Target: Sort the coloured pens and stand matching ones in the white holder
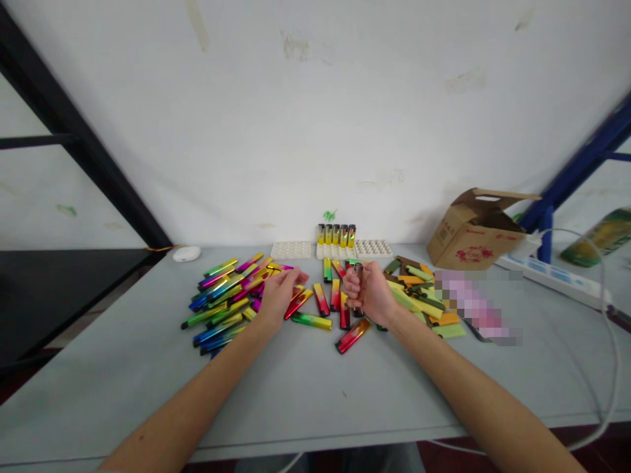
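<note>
No word, brand or number can be read with certainty. The cardboard box point(473, 236) carries red print on its front: a short line near the top and larger, ornate characters below, all too blurred to make out. Fine dark lines of print on its left side are equally illegible. The green-and-yellow container point(599, 236) at the far right bears pale lettering, also too blurred to read. Any markings on the colourful lighters point(311, 320) are too small to decipher.

Lighters point(311, 320) on table point(320, 394), before trays point(290, 249); carton point(468, 246) right, case point(186, 254) left.
</note>
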Tool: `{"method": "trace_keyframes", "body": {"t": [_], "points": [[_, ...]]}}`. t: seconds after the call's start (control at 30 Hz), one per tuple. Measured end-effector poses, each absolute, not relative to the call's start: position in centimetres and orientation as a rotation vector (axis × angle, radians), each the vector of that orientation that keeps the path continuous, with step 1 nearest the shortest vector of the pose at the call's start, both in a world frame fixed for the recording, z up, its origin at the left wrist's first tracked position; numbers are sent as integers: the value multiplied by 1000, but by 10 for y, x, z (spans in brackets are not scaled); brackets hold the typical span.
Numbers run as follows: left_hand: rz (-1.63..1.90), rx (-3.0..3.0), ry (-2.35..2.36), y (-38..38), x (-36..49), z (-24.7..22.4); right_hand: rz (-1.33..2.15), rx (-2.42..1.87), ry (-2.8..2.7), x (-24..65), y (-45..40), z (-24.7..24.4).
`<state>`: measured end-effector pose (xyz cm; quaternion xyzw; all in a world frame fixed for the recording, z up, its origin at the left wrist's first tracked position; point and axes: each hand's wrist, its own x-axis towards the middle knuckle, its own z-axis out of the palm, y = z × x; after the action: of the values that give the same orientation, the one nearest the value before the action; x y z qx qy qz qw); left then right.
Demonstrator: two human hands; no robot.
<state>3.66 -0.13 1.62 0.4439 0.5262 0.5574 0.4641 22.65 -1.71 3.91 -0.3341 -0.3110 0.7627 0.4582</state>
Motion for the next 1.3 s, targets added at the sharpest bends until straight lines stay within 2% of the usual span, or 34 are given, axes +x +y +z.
{"method": "trace_keyframes", "body": {"t": [0.8,1.3], "points": [[1421,983,1288,1,34,16,1871,-690,-790,230,-18,36],[1428,954,1277,2,34,15,1904,-754,-737,228,-17,38]]}}
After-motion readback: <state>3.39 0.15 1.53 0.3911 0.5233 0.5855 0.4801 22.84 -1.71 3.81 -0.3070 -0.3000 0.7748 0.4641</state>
